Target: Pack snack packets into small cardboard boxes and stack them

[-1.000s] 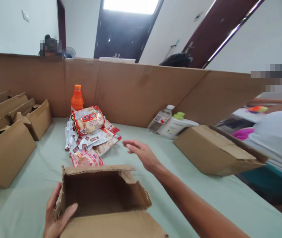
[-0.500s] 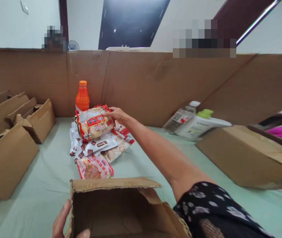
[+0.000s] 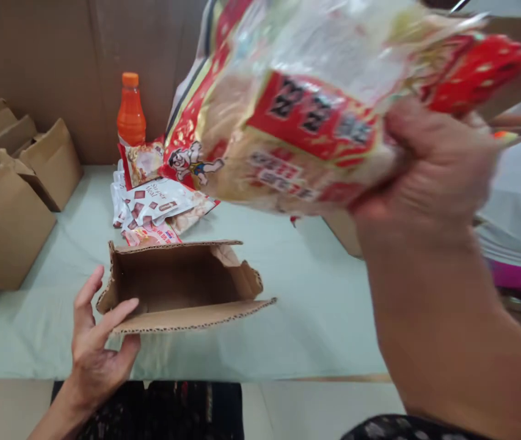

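My right hand [image 3: 443, 165] grips a large red and clear snack bag [image 3: 306, 122] by its right side, lifted high and close to the camera. Pale round pieces show through the plastic, though motion blurs it. Below, an open cardboard box [image 3: 178, 278] with a bare inside stands at the table's near side. My left hand [image 3: 104, 342] pinches that box's near left corner, one finger over the edge and the thumb beneath. Behind the box lie white and brown snack pouches [image 3: 157, 198], a pink pouch [image 3: 150, 234] and a small red packet [image 3: 143, 165].
An orange bottle [image 3: 131, 113] stands at the back against a tall cardboard wall [image 3: 35, 55]. Several open cardboard boxes [image 3: 8, 226] are grouped on the left. On the right, another box [image 3: 345, 235] is mostly hidden behind my right arm. A pale green cloth [image 3: 306, 305] covers the table.
My right hand has lifted the snack bag off the pile and drawn it up toward me, to the right. The view has tipped downward. My left hand stays at the box.
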Action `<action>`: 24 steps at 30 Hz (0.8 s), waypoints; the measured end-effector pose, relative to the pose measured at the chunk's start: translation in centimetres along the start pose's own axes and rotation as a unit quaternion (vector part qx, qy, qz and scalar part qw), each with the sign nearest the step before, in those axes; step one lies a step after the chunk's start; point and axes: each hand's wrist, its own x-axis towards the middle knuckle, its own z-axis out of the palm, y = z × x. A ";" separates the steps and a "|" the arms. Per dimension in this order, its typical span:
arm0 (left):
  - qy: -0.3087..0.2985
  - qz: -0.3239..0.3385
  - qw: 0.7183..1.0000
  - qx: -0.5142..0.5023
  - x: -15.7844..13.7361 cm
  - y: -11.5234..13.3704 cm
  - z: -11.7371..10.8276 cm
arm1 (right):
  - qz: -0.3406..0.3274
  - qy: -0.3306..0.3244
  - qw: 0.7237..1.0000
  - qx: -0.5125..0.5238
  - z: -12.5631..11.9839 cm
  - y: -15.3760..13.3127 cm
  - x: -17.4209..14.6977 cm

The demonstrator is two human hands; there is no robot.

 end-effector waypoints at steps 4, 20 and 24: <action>-0.006 0.003 1.000 0.021 0.5 0.0 0.0 | 0.015 0.051 0.997 0.060 2.4 -4.0 -5.7; -0.001 0.022 1.000 0.013 0.0 -0.9 0.8 | 0.151 -0.128 0.978 -0.071 2.5 -2.6 -11.0; 0.007 -0.021 1.000 0.011 -0.2 -0.3 1.2 | 0.014 -0.055 0.976 -0.209 0.7 -3.7 -12.4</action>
